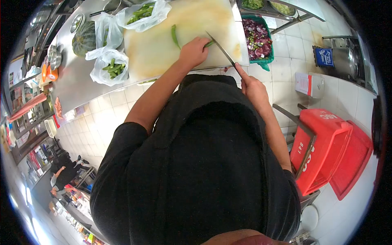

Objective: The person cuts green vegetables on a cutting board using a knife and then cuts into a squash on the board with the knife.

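Knife [221,50] is clamped in R hand [256,90] fingers, w/ pod [210,43] pinned by L hand [194,53] fingers just beside, which could be nicked by a slip.

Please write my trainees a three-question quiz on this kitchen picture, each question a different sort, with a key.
1. Which hand grips the knife?
2. True or false: the green squash lies on the cutting board.
3. The chopped pieces in the green container are mostly: A) orange, B) purple, C) blue.

Key:
1. The right hand.
2. False; it sits on the metal table.
3. B.
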Tool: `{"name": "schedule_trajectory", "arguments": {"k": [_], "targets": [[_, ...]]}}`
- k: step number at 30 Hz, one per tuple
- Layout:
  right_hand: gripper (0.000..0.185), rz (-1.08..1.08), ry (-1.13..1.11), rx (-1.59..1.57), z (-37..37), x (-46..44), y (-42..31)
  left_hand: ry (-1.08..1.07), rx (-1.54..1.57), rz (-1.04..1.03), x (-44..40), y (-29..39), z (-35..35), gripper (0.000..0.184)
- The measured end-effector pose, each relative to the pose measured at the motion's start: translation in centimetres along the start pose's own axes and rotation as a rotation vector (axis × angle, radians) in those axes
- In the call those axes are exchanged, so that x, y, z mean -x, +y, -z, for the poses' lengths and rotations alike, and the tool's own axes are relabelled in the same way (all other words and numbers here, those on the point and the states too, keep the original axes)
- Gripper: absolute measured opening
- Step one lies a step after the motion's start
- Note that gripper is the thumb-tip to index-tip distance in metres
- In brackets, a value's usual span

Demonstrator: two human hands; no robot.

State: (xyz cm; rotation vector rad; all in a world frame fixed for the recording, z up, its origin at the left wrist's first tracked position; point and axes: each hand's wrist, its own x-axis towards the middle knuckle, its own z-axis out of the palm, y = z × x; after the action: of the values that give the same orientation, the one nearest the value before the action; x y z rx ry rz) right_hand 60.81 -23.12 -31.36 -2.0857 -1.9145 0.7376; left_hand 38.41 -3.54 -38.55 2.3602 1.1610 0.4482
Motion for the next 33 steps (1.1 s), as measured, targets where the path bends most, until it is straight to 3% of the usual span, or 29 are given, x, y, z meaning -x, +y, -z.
{"name": "schedule_trajectory", "arguments": {"k": [12,15,18,22,27,33], "targets": [[0.072,-0.081,-0.109,-0.074,-0.1,-3.0,-0.6,0.084,0.042,0.014,0.2,-0.9,-1.5,0.030],[0.067,-0.041,-0.064,-0.309,-1.1,-3.3,1.6,0.075,0.109,0.039,-0.2,-0.9,-1.3,0.034],[0.064,-0.031,0.127,-0.415,-2.1,-3.4,4.5,0.050,0.182,0.143,0.7,-0.5,-0.3,0.042],[0.062,-0.387,0.044,-0.327,2.4,-2.8,4.4,0.047,0.246,0.213,1.8,-0.8,0.1,0.038],[0.064,-0.095,0.010,-0.529,0.8,-1.6,2.5,0.043,0.198,0.231,2.5,-1.0,-0.3,0.029],[0.069,0.061,-0.072,-0.496,-2.0,-2.6,0.9,0.016,0.165,0.253,1.9,-0.8,-0.7,0.027]]}}
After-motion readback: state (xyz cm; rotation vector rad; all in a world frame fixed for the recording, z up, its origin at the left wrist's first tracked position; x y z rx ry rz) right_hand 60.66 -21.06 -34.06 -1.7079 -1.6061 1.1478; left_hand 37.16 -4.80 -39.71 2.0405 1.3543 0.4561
